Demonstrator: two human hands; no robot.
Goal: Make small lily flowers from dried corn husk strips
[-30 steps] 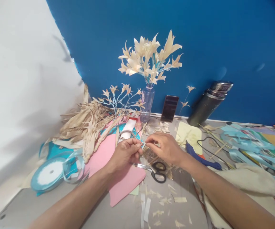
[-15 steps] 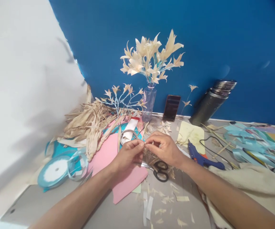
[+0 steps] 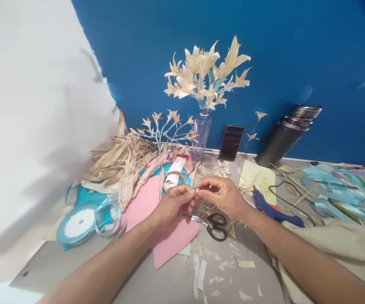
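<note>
My left hand (image 3: 174,205) and my right hand (image 3: 223,195) meet above the table, both pinching a small pale piece (image 3: 196,192) between fingertips; I cannot make out what it is. Just below them lie black-handled scissors (image 3: 213,223) on a pink paper sheet (image 3: 157,219). A roll of tape (image 3: 171,177) sits just behind my left hand. A pile of dried husk strips (image 3: 122,162) lies further left.
A clear vase (image 3: 202,135) of cream husk flowers (image 3: 206,76) stands against the blue wall, with a phone (image 3: 231,142) and a dark flask (image 3: 285,135) beside it. A blue glue gun (image 3: 272,209), light-blue ribbons (image 3: 340,194), a ribbon spool (image 3: 79,221), a beige cloth (image 3: 337,245) and paper scraps surround the hands.
The view has shifted slightly, so everything sits a little further right. Both hands stay pinched together at the small piece, with only small finger movements.
</note>
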